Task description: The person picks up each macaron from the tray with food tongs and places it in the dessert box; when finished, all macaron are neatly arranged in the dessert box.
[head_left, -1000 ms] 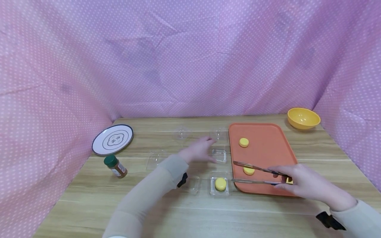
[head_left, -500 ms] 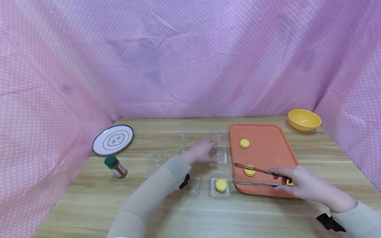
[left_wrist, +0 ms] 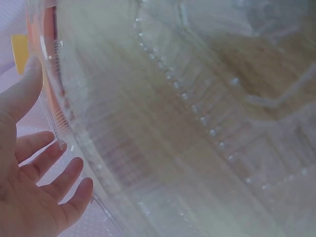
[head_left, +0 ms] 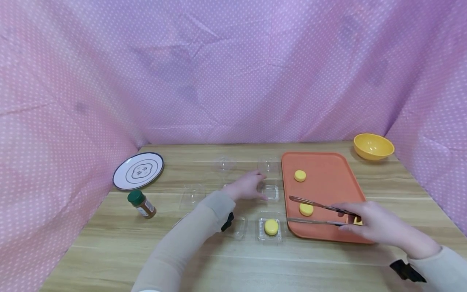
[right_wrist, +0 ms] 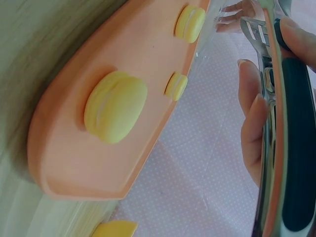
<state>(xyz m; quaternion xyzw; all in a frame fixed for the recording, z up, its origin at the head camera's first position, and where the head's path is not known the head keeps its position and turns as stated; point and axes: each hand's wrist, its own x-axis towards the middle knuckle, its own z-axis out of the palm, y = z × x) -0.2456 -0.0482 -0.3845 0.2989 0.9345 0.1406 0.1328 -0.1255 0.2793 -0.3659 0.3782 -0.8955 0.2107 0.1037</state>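
Observation:
My right hand grips metal food tongs with dark handle grips. The tong ends stand apart over an orange tray, one passing just above a yellow macaron. Another yellow macaron lies farther back on the tray. A third macaron sits close to my right hand, which mostly hides it in the head view. Fingers spread, my left hand is at the edge of a clear plastic box; firm contact is unclear. Nearer stands a clear box holding a yellow macaron.
Other clear plastic boxes lie left and behind, some partly hidden by my left arm. A spice jar with a green lid and a white plate stand left. A yellow bowl is at the back right. Polka-dot cloth surrounds the table.
The tongs and right hand have shifted very slightly to the right. My left hand has stayed almost still beside the clear box.

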